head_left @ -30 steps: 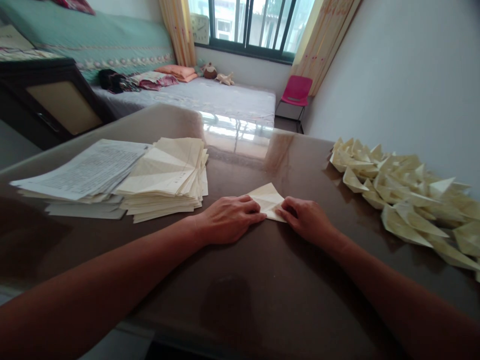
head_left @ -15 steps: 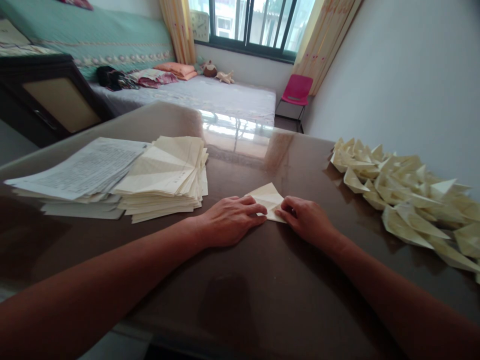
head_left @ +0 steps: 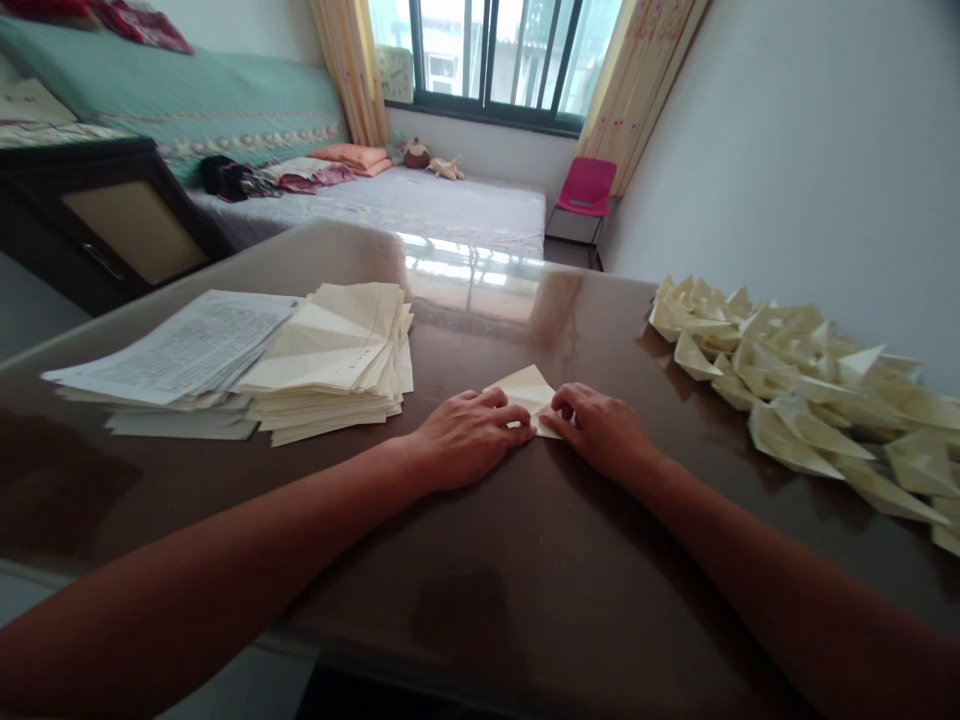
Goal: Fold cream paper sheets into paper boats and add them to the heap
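A small piece of folded cream paper [head_left: 529, 384] lies on the brown tabletop [head_left: 480, 560], its pointed top facing away from me. From the left, my left hand [head_left: 476, 435] grips its near edge, with bent fingers on the paper and the thumb low by the table. On the other side my right hand [head_left: 604, 425] pinches the right corner between thumb and curled fingers. Part of the paper's near edge is hidden under the fingers. Both hands are close together, with a narrow gap between their fingertips.
A stack of creased cream sheets [head_left: 326, 350] sits left of my hands, beside printed white sheets [head_left: 184, 345]. Many folded paper boats [head_left: 810, 370] are heaped along the right side by the wall. Beyond the table are a bed [head_left: 450, 205] and a pink chair [head_left: 587, 187].
My right hand has shifted slightly left, nearer the left hand, still on the paper's corner. The left hand stays nearly in place. The whole view has tilted up a little.
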The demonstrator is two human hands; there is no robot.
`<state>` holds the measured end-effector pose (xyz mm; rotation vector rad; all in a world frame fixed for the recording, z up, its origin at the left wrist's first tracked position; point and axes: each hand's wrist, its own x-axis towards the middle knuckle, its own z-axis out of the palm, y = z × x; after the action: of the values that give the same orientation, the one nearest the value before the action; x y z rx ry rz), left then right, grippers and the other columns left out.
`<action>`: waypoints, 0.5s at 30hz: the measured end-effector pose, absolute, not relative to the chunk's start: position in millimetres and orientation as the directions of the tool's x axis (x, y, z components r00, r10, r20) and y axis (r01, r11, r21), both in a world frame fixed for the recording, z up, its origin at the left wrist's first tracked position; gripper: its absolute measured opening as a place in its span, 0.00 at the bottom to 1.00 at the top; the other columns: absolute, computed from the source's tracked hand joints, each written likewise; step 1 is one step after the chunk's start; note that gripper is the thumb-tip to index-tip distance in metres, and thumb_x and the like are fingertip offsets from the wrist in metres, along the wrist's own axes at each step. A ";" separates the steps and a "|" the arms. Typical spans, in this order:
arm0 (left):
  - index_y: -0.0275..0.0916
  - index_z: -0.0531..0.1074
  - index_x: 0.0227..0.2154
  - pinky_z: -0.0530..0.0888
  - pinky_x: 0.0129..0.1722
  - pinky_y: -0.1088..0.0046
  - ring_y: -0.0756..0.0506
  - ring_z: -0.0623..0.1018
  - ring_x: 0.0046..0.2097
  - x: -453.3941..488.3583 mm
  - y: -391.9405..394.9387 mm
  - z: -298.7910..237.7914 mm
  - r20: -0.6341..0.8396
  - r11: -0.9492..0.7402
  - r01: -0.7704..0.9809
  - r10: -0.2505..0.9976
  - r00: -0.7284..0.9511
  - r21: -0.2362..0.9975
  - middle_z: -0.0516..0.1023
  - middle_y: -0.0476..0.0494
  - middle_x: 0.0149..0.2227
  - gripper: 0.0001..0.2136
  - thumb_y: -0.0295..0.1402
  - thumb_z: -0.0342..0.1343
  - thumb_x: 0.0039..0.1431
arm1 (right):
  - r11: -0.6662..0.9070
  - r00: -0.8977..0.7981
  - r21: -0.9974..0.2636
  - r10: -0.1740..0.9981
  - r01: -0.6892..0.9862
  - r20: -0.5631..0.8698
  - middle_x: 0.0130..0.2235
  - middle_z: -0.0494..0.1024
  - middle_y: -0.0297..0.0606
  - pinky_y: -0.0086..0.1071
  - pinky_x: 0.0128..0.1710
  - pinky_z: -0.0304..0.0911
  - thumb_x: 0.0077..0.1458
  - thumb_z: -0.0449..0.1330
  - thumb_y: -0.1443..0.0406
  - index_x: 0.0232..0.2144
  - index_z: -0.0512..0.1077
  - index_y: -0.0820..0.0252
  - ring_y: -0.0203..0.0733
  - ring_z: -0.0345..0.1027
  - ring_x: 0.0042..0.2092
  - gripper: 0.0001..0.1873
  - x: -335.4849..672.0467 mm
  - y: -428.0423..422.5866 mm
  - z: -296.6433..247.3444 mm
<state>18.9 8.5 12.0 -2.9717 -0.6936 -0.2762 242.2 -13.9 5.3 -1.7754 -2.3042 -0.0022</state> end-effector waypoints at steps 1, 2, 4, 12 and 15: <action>0.48 0.68 0.51 0.65 0.39 0.68 0.45 0.68 0.49 19.1 8.1 11.8 0.192 -0.892 0.451 0.437 0.879 -0.038 0.73 0.53 0.51 0.14 0.34 0.45 0.66 | 0.283 -0.260 -0.101 0.946 0.954 0.194 0.40 0.75 0.36 0.28 0.29 0.54 0.61 0.52 0.54 0.40 0.71 0.55 0.37 0.69 0.34 0.14 241.2 -17.0 10.4; 0.49 0.68 0.52 0.65 0.39 0.68 0.45 0.68 0.49 19.1 7.9 11.5 0.190 -0.890 0.454 0.439 0.878 -0.040 0.73 0.54 0.52 0.14 0.34 0.45 0.66 | 0.311 -0.295 -0.052 0.934 0.949 0.199 0.42 0.74 0.36 0.28 0.30 0.55 0.61 0.52 0.55 0.44 0.70 0.53 0.38 0.69 0.37 0.14 239.4 -21.1 16.4; 0.49 0.68 0.52 0.65 0.40 0.68 0.45 0.68 0.50 18.8 7.7 11.0 0.189 -0.888 0.458 0.443 0.877 -0.044 0.73 0.54 0.52 0.14 0.34 0.46 0.66 | 0.406 -0.410 0.060 0.902 0.912 0.136 0.43 0.74 0.37 0.28 0.30 0.56 0.64 0.49 0.61 0.46 0.70 0.51 0.40 0.70 0.41 0.13 233.9 -31.9 29.5; 0.49 0.67 0.53 0.67 0.42 0.68 0.45 0.68 0.50 18.1 8.7 10.4 0.192 -0.893 0.447 0.430 0.882 -0.054 0.72 0.53 0.52 0.15 0.34 0.46 0.65 | 0.507 -0.475 0.253 0.862 0.824 -0.180 0.49 0.74 0.52 0.35 0.33 0.67 0.61 0.46 0.73 0.58 0.62 0.69 0.48 0.74 0.42 0.23 213.0 -63.4 45.8; 0.48 0.68 0.52 0.67 0.42 0.68 0.45 0.68 0.50 18.0 8.8 10.3 0.192 -0.893 0.448 0.433 0.881 -0.045 0.72 0.52 0.52 0.15 0.34 0.46 0.65 | 0.465 -0.410 0.272 0.881 0.842 -0.237 0.46 0.76 0.54 0.36 0.32 0.68 0.61 0.45 0.74 0.58 0.62 0.71 0.49 0.75 0.39 0.23 212.8 -65.5 44.0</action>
<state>18.0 8.8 10.3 -2.9608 -0.6949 -0.2707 212.8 -65.5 44.0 -1.8246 -2.9729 -0.1939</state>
